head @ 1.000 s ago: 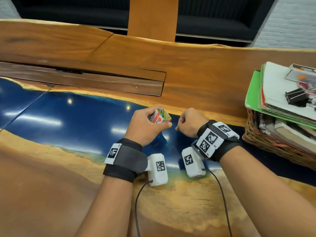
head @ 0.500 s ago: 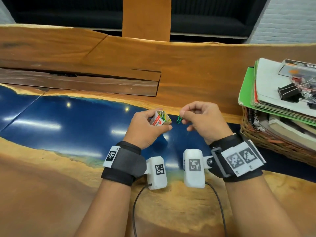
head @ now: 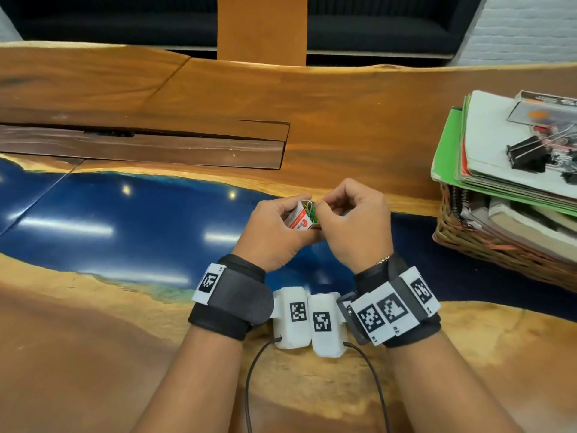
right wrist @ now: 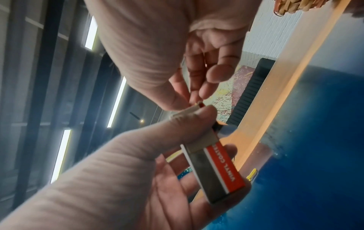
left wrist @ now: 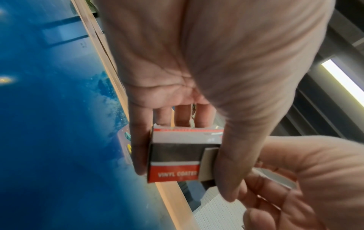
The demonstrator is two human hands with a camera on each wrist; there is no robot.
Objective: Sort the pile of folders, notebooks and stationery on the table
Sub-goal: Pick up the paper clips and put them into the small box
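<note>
Head view: my left hand (head: pixel 274 235) grips the open paper-clip box (head: pixel 301 217) above the counter (head: pixel 343 126); my right hand (head: pixel 356 226) pinches at its mouth, contents unclear. Left wrist view: fingers (left wrist: pixel 138 149) clamp the box's sides. Right wrist view: tilting could spill clips.

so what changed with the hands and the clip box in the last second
The right hand picked a green paper clip up near the box, held it up half a second ago, and has now brought it left to the open box, fingertips at its mouth. Whether the clip is released cannot be told. The left hand kept gripping the box above the table; the basket pile stayed put.
</note>
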